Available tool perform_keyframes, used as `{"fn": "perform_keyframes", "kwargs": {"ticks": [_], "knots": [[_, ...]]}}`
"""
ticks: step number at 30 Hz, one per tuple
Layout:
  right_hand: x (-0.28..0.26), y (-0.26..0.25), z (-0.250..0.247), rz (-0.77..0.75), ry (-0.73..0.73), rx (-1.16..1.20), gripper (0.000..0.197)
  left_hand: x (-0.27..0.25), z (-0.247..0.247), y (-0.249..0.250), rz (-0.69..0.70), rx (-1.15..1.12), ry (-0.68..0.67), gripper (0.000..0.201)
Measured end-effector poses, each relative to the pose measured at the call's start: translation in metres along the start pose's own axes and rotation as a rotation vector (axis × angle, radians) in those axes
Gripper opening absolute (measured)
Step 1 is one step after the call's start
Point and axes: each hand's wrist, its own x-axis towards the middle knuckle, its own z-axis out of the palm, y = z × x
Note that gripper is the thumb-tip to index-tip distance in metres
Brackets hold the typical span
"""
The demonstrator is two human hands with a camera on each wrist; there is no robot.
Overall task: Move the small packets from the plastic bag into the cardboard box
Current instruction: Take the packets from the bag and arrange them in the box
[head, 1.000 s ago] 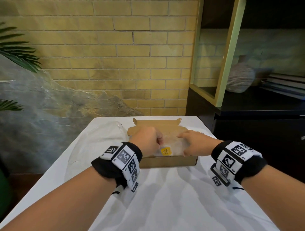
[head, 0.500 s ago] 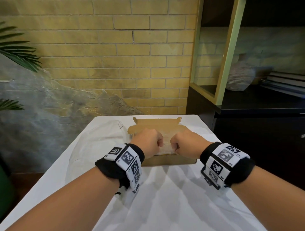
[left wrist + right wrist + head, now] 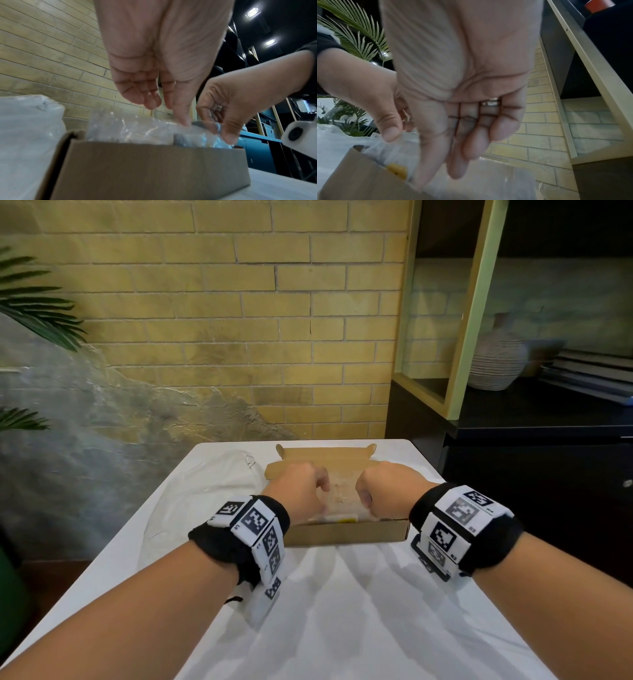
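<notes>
A shallow cardboard box (image 3: 342, 534) lies open on the white table, its lid flap folded back toward the wall. Clear small packets (image 3: 342, 498) lie inside it, and one shows a yellow label (image 3: 349, 520) at the near wall. Over the box, my left hand (image 3: 322, 486) and right hand (image 3: 364, 496) each pinch the top clear packet (image 3: 128, 129) with curled fingers, a short gap between them. The crumpled clear plastic bag (image 3: 205, 498) lies flat on the table just left of the box. What else the box holds is hidden by my hands.
The white table (image 3: 342, 611) reaches toward me in front of the box. A dark cabinet (image 3: 531, 474) with a ribbed vase (image 3: 493, 361) and stacked books stands close on the right. The brick wall is just behind the table, and palm leaves (image 3: 34, 302) hang at far left.
My right hand went from lying flat on the packet to curling its fingers. Both hands came close together over the box, then drew slightly apart, and the packet sank lower.
</notes>
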Motion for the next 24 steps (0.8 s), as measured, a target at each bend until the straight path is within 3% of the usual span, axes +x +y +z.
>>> {"fn": "perform_keyframes", "kwargs": {"ticks": [1,3,6,8,12,17,24], "knots": [[-0.001,0.000,-0.002,0.014,-0.040,-0.003,0.013,0.000,-0.001,-0.002,-0.004,0.013,-0.024,0.028],[-0.002,0.001,-0.003,0.055,-0.036,0.024,0.036,0.001,-0.002,-0.005,-0.022,0.049,-0.093,0.049],[0.001,-0.003,-0.002,0.018,0.089,0.112,0.070,0.005,-0.001,-0.006,-0.033,0.140,-0.179,0.060],[0.004,-0.010,0.003,-0.037,0.031,0.164,0.084,0.007,0.002,-0.006,-0.049,0.183,-0.242,0.064],[0.010,-0.022,0.022,-0.068,-0.192,0.096,0.087,0.007,0.013,-0.005,-0.104,0.201,-0.354,0.065],[0.016,-0.020,0.027,-0.030,-0.191,0.095,0.084,0.008,0.018,-0.008,-0.151,0.225,-0.364,0.069],[0.025,-0.011,0.029,0.065,-0.201,0.129,0.098,0.009,0.016,-0.011,-0.228,0.196,-0.381,0.074]]}}
